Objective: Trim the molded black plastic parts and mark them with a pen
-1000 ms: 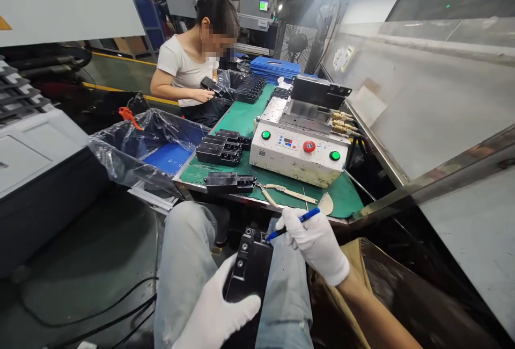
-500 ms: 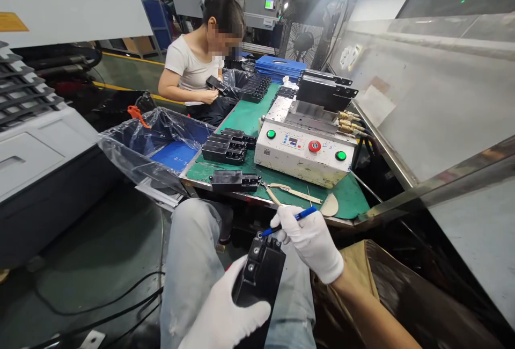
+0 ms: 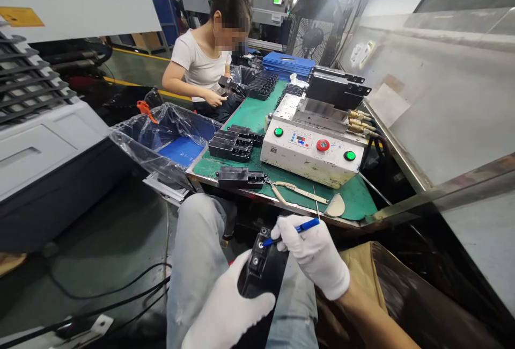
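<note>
My left hand (image 3: 229, 306), in a white glove, is wrapped round a long black plastic housing (image 3: 276, 268) held tilted over my lap. Metal-ringed holes show along the housing's upper left side. A blue pen (image 3: 308, 225) sits pinched in my gloved right hand (image 3: 309, 252), its tip at the middle one of these holes. Just beyond my hands, on the green table edge, lie another black housing (image 3: 239, 177), pliers with pale handles (image 3: 300, 191) and a pale half-round piece (image 3: 335, 205).
Behind them stands a white machine (image 3: 309, 158) with green and red buttons. More black housings (image 3: 229, 146) lie left of it. A plastic-lined blue bin (image 3: 181, 150) is beside the table (image 3: 257, 107). A co-worker (image 3: 201, 64) holds a black part at the far left side.
The pen tip has moved from the housing's end hole down to the one below it. My left hand keeps its hold. The view has shifted slightly.
</note>
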Tool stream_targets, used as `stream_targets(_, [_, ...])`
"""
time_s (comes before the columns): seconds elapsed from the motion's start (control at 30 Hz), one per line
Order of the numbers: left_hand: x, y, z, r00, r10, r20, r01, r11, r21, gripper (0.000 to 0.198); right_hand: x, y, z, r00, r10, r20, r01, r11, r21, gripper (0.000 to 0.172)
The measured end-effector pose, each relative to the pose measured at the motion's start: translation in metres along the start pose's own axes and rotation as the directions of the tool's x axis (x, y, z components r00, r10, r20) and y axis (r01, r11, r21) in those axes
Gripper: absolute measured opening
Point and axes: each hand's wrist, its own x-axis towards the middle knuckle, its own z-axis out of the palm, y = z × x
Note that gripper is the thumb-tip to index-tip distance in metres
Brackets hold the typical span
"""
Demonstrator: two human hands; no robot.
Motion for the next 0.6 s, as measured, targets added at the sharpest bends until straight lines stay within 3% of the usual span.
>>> stream_targets(0.17, [0.001,-0.009,0.000,1.000,0.012,-0.001,-0.012,0.999,-0.049,0.070,-0.002,0.005,0.002,0.996,-0.077,-0.053,0.071,0.992,-0.106,0.037])
stream_targets(0.27, [0.001,-0.010,-0.002,0.998,0.056,0.015,-0.054,0.994,-0.090,0.068,-0.009,0.003,0.004,0.993,-0.089,-0.074,0.083,0.993,-0.086,0.035])
stream_targets(0.43, [0.000,-0.005,-0.004,0.995,0.093,0.024,-0.088,0.984,-0.158,0.065,-0.017,-0.004,0.010,0.999,-0.051,-0.002,0.051,0.999,0.005,0.038])
stream_targets(0.6, [0.000,0.003,-0.005,0.999,0.053,0.014,-0.051,0.989,-0.137,0.059,-0.016,0.002,0.017,0.995,-0.088,0.038,0.091,0.991,-0.101,0.035])
